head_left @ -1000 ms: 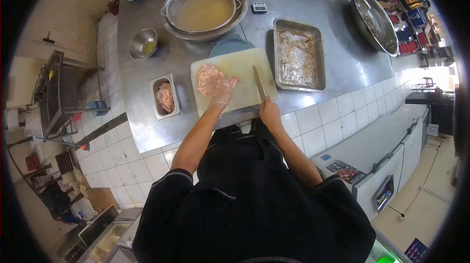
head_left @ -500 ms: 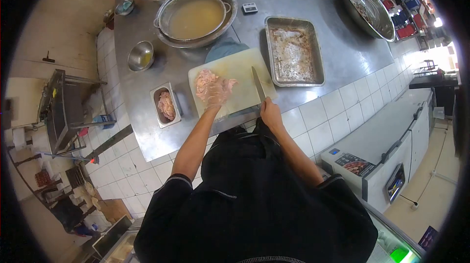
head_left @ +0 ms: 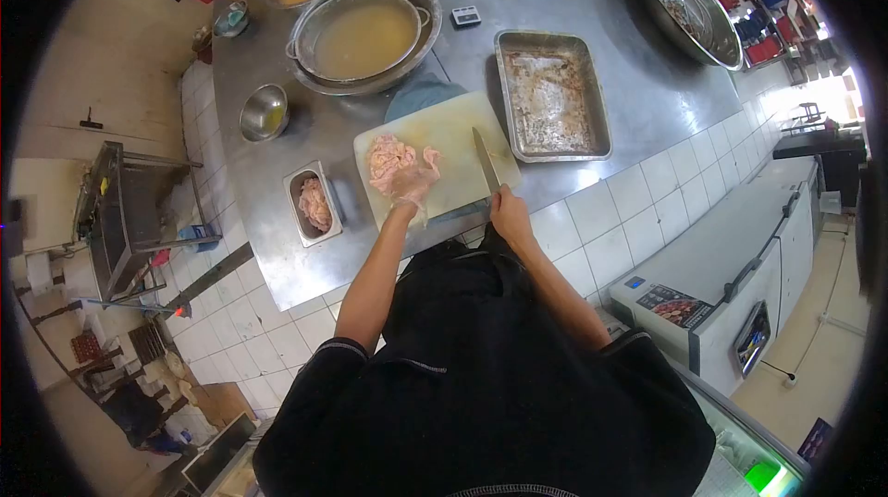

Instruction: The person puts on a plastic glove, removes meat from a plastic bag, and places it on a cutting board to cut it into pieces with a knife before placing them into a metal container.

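Note:
A pale cutting board [head_left: 453, 196] lies near the table's front edge with a heap of raw pink meat [head_left: 388, 159] on its left half. My left hand [head_left: 413, 184], in a clear plastic glove, is closed on a piece of the meat [head_left: 431, 160] at the right side of the heap. Its fingertips are partly lost against the meat. My right hand [head_left: 509, 208] grips the handle of a knife [head_left: 486, 159]. The blade points away from me over the board's right part. Left of the board, a small metal pan [head_left: 314, 206] holds more raw meat.
Right of the board is a stained rectangular baking tray [head_left: 555, 150]. Behind it stand a strainer [head_left: 361, 35] in a large basin of cloudy liquid and a small kitchen timer [head_left: 466, 16]. A small metal bowl [head_left: 265, 113] sits left; a large bowl [head_left: 689, 12] sits far right.
My left hand has shifted slightly right and toward me, and a piece of meat now stands apart from the heap. My right hand and the knife have barely moved.

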